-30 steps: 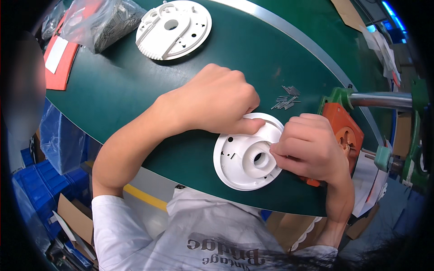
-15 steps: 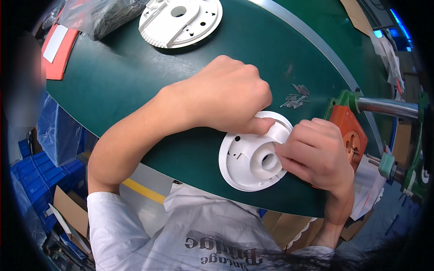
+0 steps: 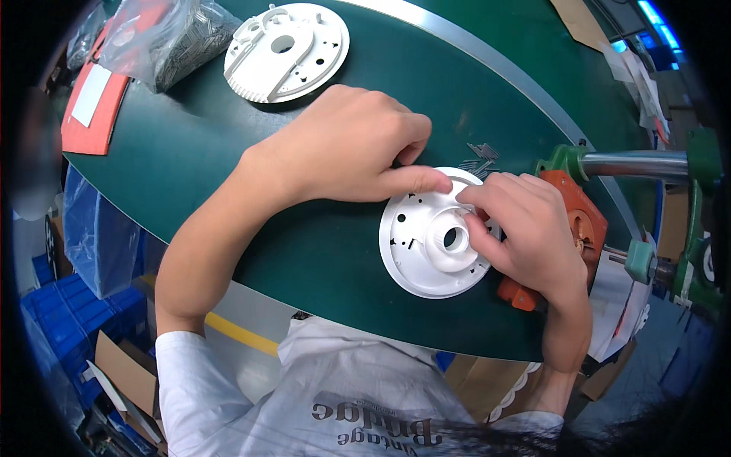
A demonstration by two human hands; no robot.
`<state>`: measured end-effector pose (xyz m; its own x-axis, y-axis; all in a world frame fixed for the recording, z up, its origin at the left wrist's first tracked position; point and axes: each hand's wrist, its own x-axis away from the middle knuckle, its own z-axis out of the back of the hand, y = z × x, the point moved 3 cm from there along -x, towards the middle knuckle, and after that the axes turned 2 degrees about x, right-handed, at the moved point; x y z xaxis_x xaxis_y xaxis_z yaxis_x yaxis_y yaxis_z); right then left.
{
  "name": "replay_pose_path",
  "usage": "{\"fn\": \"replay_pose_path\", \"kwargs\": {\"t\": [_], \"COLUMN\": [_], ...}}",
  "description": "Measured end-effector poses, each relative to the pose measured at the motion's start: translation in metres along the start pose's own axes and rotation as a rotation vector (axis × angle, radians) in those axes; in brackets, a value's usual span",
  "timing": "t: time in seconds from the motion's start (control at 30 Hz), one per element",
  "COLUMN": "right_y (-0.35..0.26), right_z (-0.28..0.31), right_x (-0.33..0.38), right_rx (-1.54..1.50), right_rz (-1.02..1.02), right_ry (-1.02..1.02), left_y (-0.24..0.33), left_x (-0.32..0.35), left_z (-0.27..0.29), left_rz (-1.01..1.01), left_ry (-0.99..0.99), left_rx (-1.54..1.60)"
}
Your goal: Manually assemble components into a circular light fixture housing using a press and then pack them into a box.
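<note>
A white round plastic disc (image 3: 419, 263) with a raised hollow hub (image 3: 451, 239) and small holes is held between my hands above the green table. My left hand (image 3: 358, 145) has its thumb stretched over the disc's far rim; its index finger is curled, and its other fingers are mostly hidden. At the disc's right side, my right hand (image 3: 525, 228) has its fingers bent over the edge. Its thumb is beside the hub and its index fingertip near the far part of the disc. Any small piece in the right fingers is hidden. Several thin grey metal pins (image 3: 481, 158) lie just beyond the disc.
A second white disc (image 3: 312, 68) lies at the far left. Near it are a clear bag (image 3: 194, 46) of metal pins and a red folder (image 3: 91, 122). At right stand an orange fixture (image 3: 582, 217) and a green-framed press (image 3: 700, 198). Blue crates (image 3: 84, 305) are at lower left.
The held disc has swung to a flatter tilt and now shows more of its face. My left hand has shifted left, its thumb straighter. My right thumb and index finger have parted slightly.
</note>
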<state>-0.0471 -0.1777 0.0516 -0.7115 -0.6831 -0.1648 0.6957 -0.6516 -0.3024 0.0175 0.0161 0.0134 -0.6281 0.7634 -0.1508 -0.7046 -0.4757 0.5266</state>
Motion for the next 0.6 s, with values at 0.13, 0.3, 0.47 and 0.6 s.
{"fn": "replay_pose_path", "kwargs": {"t": [0.13, 0.3, 0.47, 0.6], "right_y": [0.003, 0.008, 0.006, 0.006], "right_z": [-0.001, -0.005, -0.004, -0.004], "right_x": [0.002, 0.003, 0.002, 0.001], "right_rx": [-0.045, -0.068, -0.033, -0.034], "right_rz": [-0.017, -0.028, -0.020, -0.035], "right_ry": [0.038, 0.057, 0.040, 0.007], "left_y": [0.013, 0.024, 0.024, 0.024], "left_x": [0.002, 0.003, 0.004, 0.004], "left_z": [-0.003, -0.010, -0.009, -0.009], "left_rz": [-0.210, -0.301, -0.271, -0.258], "left_ry": [0.138, 0.138, 0.054, 0.034], "left_rx": [0.109, 0.126, 0.098, 0.099]}}
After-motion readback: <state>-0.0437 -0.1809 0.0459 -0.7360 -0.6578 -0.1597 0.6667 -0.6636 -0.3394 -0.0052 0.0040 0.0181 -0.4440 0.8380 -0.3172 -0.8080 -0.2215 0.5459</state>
